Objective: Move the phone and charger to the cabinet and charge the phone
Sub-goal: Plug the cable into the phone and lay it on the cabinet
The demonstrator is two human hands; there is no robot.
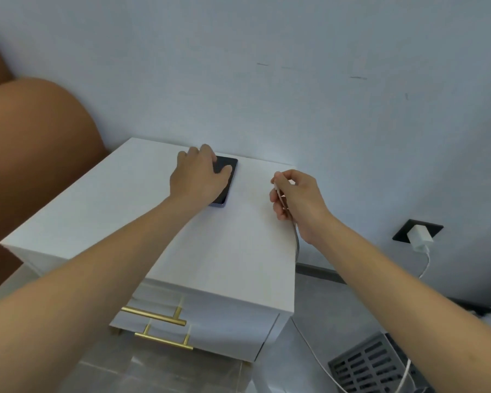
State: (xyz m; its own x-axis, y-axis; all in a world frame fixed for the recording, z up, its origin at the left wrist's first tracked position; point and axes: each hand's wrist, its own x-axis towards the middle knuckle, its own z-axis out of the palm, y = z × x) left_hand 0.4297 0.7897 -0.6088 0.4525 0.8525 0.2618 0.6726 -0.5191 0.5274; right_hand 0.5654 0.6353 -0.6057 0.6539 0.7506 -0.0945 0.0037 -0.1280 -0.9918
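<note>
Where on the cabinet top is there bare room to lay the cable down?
Bare patches: between the phone and the right hand, and the wide front half of the cabinet top under the forearms. Crowded only at the back, where the left hand covers the phone.

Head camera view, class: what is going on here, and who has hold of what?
A person stands over a white cabinet with gold drawer handles. The left hand rests on a flat black phone lying on the cabinet top near the wall. The right hand holds the free end of a white charging cable. A white charger plug already sits in the black wall socket. The cable is not yet in the phone.
</note>
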